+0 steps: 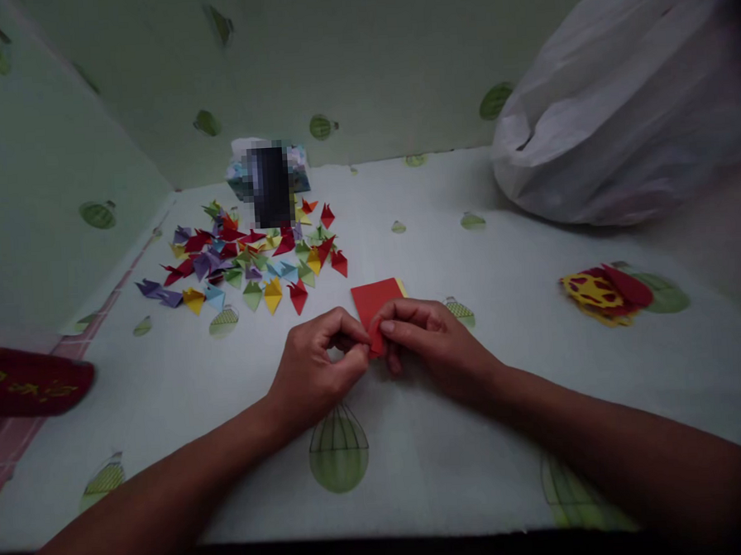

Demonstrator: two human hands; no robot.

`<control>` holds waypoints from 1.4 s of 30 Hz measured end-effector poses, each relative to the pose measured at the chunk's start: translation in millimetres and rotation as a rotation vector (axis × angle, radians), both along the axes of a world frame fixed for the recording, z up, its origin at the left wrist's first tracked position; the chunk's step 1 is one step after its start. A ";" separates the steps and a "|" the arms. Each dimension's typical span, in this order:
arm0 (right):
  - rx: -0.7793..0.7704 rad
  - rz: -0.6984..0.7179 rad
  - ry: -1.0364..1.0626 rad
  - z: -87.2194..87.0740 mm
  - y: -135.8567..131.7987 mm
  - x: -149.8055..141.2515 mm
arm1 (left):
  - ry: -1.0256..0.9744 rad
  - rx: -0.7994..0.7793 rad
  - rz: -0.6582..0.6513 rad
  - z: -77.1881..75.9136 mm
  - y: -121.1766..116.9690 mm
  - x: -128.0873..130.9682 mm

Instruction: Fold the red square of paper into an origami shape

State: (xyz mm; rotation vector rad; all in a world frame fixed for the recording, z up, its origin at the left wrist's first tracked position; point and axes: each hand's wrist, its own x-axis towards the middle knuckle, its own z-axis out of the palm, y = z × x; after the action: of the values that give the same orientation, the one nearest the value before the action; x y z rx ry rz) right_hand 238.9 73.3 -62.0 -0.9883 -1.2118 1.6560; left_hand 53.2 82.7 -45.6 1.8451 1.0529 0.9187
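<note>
A red square of paper [377, 302] lies on the white table cover [477, 421], with a sliver of yellow paper showing at its right edge. My left hand [316, 367] pinches the paper's near corner with thumb and forefinger. From the right, my right hand [427, 337] pinches the same near edge. Both hands rest on the table, fingers curled. Beyond them, at the back left, lies a heap of several small folded paper pieces [251, 255] in red, purple, yellow, green and blue.
A large white plastic bag [622, 107] fills the back right. A red and yellow paper pile [604, 294] lies at the right. A small packet [269, 179] stands behind the heap. A dark red object [28, 380] lies at the left edge. Walls close the back and left.
</note>
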 end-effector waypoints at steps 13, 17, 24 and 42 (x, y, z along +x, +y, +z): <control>0.168 -0.129 -0.272 11.7 0.0 0.8 | -0.206 -0.266 -0.011 0.8 4.9 1.4; 0.302 -0.136 -0.413 13.4 -0.5 0.8 | -0.220 -0.396 -0.052 2.6 6.8 1.6; 0.351 -0.136 -0.441 11.4 -1.8 0.5 | -0.148 -0.396 -0.042 1.2 7.3 2.0; 0.013 0.004 -0.048 -2.9 3.8 -1.0 | -0.180 -0.386 0.036 -1.1 9.2 0.0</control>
State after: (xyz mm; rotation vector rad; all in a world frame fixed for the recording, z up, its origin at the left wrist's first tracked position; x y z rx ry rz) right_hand 237.9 77.1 -65.0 -1.0228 -1.2555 1.6342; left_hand 53.2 91.9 -46.7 1.4039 1.0686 0.8182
